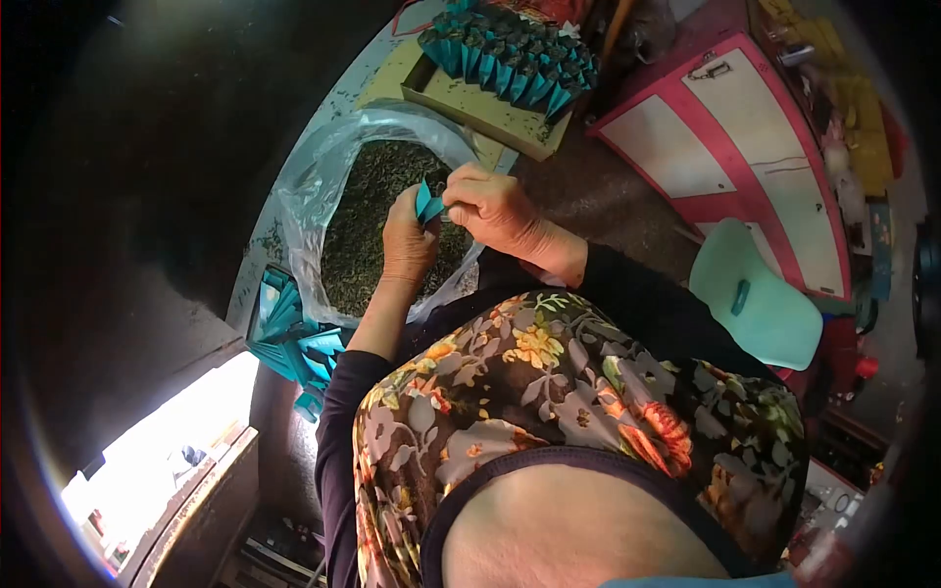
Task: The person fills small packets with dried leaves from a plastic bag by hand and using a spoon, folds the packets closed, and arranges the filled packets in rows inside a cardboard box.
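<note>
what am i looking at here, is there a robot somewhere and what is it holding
There's no robot: these are a person's own bare hands. The one picture comes from a camera worn on the head, looking forward and down, so the wearer's floral top fills the lower middle.

On the table sits an open, clear plastic bag of loose, dark, leafy bits. Beyond it, a shallow cardboard tray holds rows of filled teal packets. More teal pieces are heaped beside the bag.

The left hand holds one small teal packet above the bag. The right hand's fingertips are at its edge; whether they pinch it is too small to tell.
</note>
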Demonstrator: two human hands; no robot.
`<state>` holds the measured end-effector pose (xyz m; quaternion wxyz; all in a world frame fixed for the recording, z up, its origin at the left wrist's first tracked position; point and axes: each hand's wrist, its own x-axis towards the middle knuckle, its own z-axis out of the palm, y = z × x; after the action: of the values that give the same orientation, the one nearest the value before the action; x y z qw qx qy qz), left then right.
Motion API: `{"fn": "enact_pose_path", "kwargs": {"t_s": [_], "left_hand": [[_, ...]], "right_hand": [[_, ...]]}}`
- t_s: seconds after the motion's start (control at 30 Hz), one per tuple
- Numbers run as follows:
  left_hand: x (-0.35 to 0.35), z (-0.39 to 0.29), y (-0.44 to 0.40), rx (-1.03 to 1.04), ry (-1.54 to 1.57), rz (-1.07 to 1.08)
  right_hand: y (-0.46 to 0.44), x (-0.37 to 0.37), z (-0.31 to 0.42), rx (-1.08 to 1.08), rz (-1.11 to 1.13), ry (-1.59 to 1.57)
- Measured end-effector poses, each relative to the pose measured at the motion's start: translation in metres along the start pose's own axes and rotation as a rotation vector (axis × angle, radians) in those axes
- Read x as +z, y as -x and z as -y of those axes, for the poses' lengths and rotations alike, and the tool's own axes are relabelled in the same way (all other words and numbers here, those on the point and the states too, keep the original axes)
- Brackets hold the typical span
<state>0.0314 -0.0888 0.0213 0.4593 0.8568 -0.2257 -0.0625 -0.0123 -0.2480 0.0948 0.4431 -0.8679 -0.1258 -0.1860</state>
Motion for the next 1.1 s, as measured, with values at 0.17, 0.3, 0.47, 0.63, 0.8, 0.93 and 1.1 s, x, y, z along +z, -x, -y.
{"fn": "enact_pose_path", "kwargs": {"t_s": [0.17,0.3,0.47,0.63,0.8,0.93,1.1], "left_hand": [[0.014,-0.021,-0.014,0.100,-0.143,0.016],[0.030,-0.039,-0.026,0.114,-0.144,0.130],[0.042,-0.042,-0.043,0.227,-0.101,0.199],[0.064,-0.029,-0.102,0.053,0.069,0.165],[0.091,-0.009,-0.170,-0.238,0.173,0.089],[0.137,0.028,-0.210,-0.443,0.370,-0.033],[0.172,0.056,-0.237,-0.434,0.476,-0.020]], "right_hand": [[0.018,-0.014,-0.006,0.135,-0.150,0.025],[0.024,-0.036,-0.017,0.238,-0.210,0.049],[0.034,-0.102,-0.059,0.301,-0.340,0.289],[0.047,-0.151,-0.131,0.355,-0.507,0.475],[0.048,-0.157,-0.176,0.381,-0.551,0.482],[0.044,-0.160,-0.194,0.375,-0.527,0.549],[0.043,-0.160,-0.205,0.305,-0.548,0.549]]}}
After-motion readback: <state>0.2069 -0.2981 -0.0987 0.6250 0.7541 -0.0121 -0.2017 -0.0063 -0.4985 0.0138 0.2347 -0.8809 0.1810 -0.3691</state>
